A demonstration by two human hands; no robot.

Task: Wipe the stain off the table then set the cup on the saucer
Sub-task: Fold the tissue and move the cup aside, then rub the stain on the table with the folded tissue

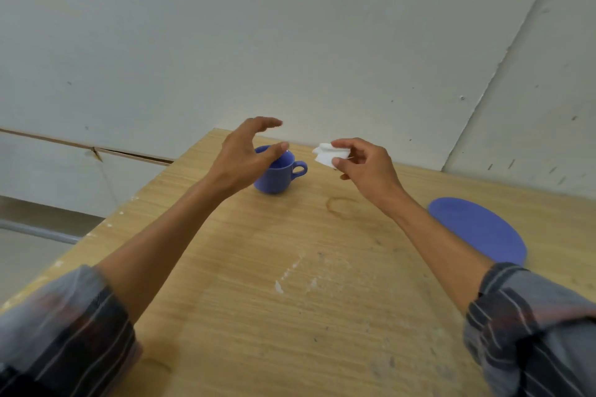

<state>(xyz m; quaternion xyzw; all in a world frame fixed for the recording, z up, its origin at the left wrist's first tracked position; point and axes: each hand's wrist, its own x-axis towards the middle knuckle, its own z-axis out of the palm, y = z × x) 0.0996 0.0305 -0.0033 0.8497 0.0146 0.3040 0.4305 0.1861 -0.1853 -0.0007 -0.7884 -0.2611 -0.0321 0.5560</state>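
A blue cup [278,175] stands upright near the far end of the wooden table [258,300], handle pointing right. My left hand [245,155] hovers just in front of and over it, fingers spread, touching nothing. A faint brown ring stain [342,206] marks the wood to the right of the cup. My right hand [364,164] is raised above the stain and pinches a crumpled white tissue [327,154]. A blue saucer [477,230] lies flat at the table's right edge, partly hidden by my right forearm.
White scuffs and paint flecks [290,274] dot the middle of the tabletop. A grey-white wall [290,42] rises right behind the far edge. The floor drops away beyond the table's left edge [96,235].
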